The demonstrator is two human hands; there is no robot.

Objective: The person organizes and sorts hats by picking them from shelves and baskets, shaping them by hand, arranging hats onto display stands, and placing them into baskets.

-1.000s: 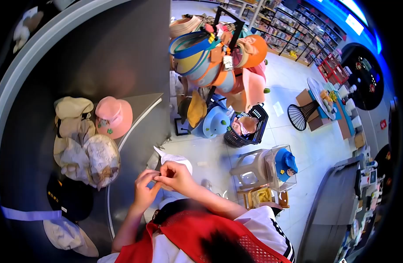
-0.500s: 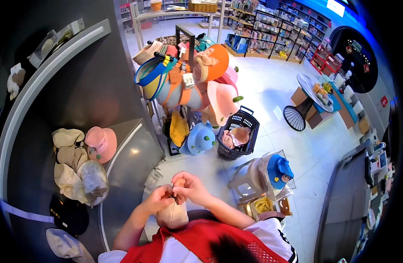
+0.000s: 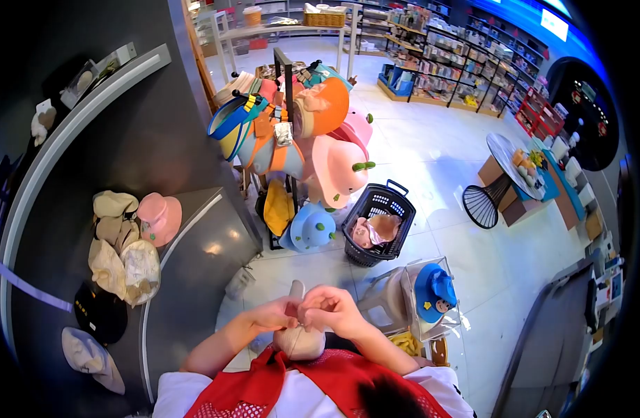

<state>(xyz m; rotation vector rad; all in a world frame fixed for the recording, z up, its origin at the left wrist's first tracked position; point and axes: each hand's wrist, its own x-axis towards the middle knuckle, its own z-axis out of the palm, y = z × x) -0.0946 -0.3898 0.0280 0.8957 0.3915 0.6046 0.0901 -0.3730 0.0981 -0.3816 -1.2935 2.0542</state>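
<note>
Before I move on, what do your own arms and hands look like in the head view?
The left hand and right hand are bare, with no gloves visible. The forearms are bare too, below short white sleeves. A red vest with mesh panels is worn over them.

A bright red vest (image 3: 253,386) parts at the chest over a white shirt (image 3: 309,399) whose short, loose sleeves (image 3: 437,382) leave the forearms (image 3: 226,343) uncovered. Pale-dotted mesh (image 3: 229,409) patterns the vest. Left hand (image 3: 274,315) and right hand (image 3: 332,310) are bare.
</note>
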